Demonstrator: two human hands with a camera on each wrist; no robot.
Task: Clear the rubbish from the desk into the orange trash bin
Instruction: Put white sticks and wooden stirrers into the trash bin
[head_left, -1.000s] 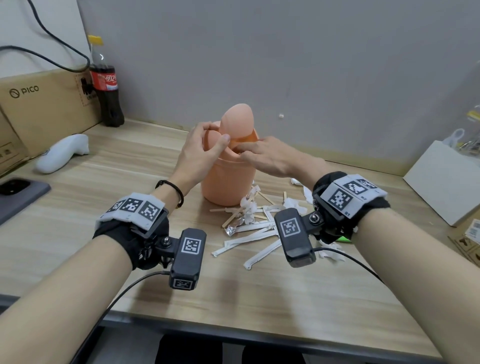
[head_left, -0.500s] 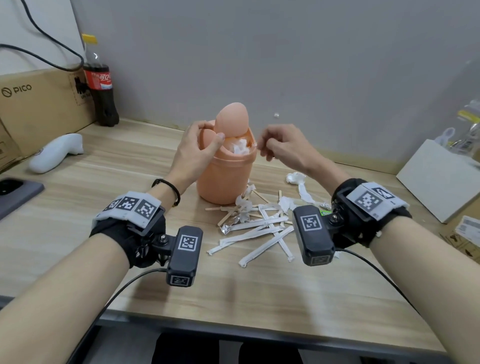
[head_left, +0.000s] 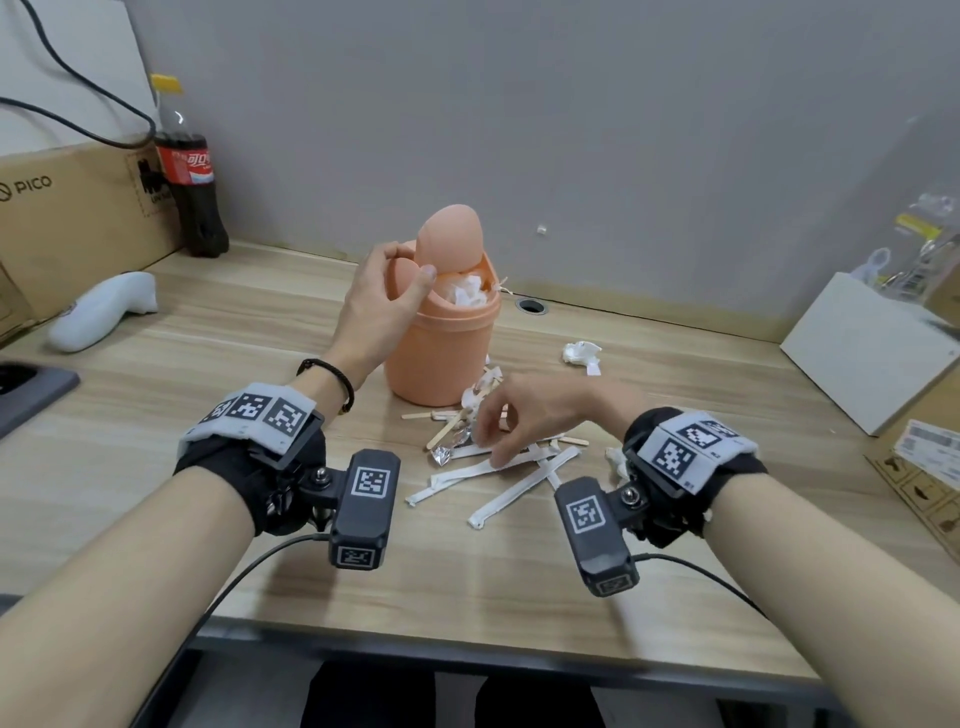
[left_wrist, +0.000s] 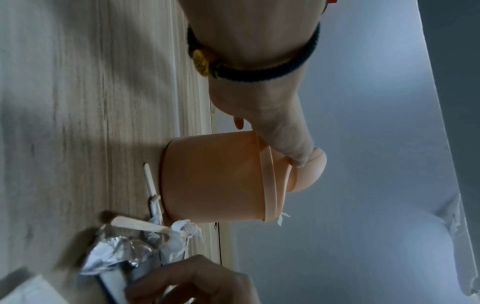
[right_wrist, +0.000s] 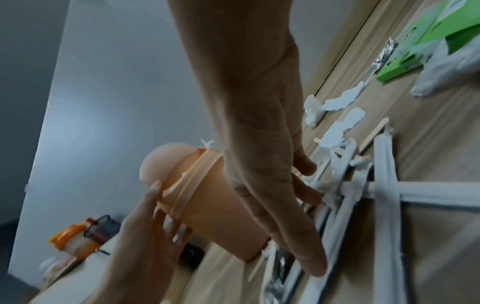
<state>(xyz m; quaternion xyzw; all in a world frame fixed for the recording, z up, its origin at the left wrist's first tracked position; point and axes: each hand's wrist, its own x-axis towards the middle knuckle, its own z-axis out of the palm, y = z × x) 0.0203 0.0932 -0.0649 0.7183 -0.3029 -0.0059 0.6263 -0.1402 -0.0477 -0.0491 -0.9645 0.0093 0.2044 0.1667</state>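
The orange trash bin (head_left: 444, 343) stands mid-desk with white tissue showing in its mouth. My left hand (head_left: 410, 265) grips its swing lid (head_left: 449, 239), thumb and forefinger curled round the lid's lower edge, so the lid stands tilted up. In the left wrist view my thumb presses the lid above the bin (left_wrist: 215, 176). My right hand (head_left: 491, 441) reaches down in front of the bin, fingers spread and fairly straight, touching a pile of white paper wrappers (head_left: 498, 467), wooden sticks (head_left: 447, 428) and a foil scrap (head_left: 444, 456). It holds nothing that I can see.
A crumpled tissue (head_left: 581, 353) lies right of the bin. A cola bottle (head_left: 189, 171), a cardboard box (head_left: 67, 208) and a white controller (head_left: 104, 312) sit at the back left, a dark device (head_left: 31, 387) at the left edge, a white box (head_left: 872, 358) at right.
My right hand left the bin's mouth, drew back, then dropped onto the rubbish pile in front of the bin. My left hand has stayed on the lid.
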